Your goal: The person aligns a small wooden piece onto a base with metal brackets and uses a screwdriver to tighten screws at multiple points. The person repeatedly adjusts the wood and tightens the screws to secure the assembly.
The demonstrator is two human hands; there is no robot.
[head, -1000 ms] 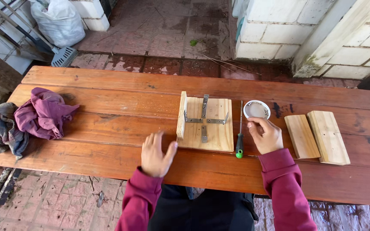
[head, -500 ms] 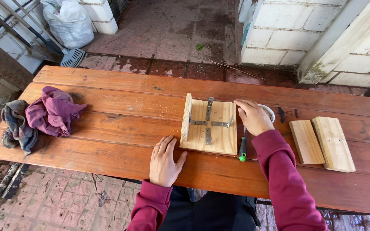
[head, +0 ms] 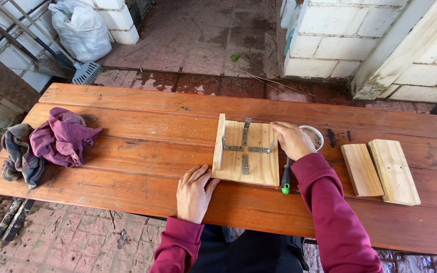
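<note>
Where the reddish plank bench (head: 142, 126) runs across the view, a pale square wooden board (head: 254, 162) lies flat near its middle, with an upright strip of wood along its left edge and metal brackets (head: 245, 146) fixed across its face in a cross shape. The left hand (head: 194, 194) lies palm down on the bench just beside the board's lower left corner, fingers spread and gripping nothing; its fingertips reach the board's edge, though whether they press on it cannot be told. The right hand (head: 293, 140) rests at the board's upper right corner, fingers loosely curled over the end of a bracket (whether anything small is pinched between them is hidden by the hand itself). Just behind that hand stands a small white round container (head: 315, 135), partly covered by the knuckles. A screwdriver with a dark and green handle (head: 285, 181) lies on the bench just right of the board, below the right wrist, its green end pointing toward the person. Both arms wear dark red sleeves.

Further right, well apart from the board, two plain wooden blocks (head: 380, 169) lie side by side, touching. At the bench's far left end sits a heap of rags (head: 51, 144), purple over grey. Beyond the bench are wet brick paving, a white sack (head: 79, 30) and block walls.
</note>
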